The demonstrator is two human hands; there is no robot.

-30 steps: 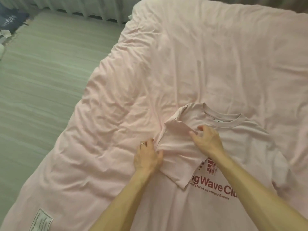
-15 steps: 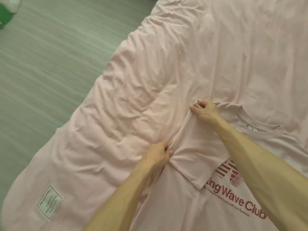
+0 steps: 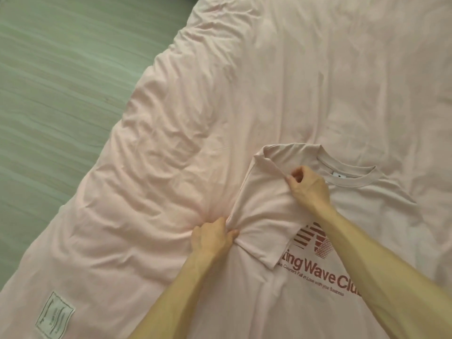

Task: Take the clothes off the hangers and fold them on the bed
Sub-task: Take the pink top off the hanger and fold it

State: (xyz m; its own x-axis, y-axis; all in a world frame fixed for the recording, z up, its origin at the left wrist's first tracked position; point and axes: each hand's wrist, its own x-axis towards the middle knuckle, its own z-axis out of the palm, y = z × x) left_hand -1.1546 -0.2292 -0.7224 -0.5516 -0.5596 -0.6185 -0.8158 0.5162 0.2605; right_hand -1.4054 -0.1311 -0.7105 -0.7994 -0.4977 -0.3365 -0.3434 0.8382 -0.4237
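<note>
The right hand [image 3: 308, 189] has come in from the shoulder corner, so the sleeve [image 3: 264, 216] fold looks nearly set. Nearest, the left hand [image 3: 212, 238] pinches the T-shirt [image 3: 281, 302] at its underarm edge. Beyond, the right pinches a shoulder crease (fingers curled) beside the collar [image 3: 347, 178], all flat on the bed [image 3: 244, 81].

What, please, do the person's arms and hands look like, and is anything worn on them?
The left forearm and right forearm are bare: no sleeves or watch in view. The left hand and right hand wear no gloves; no ring shows.
</note>
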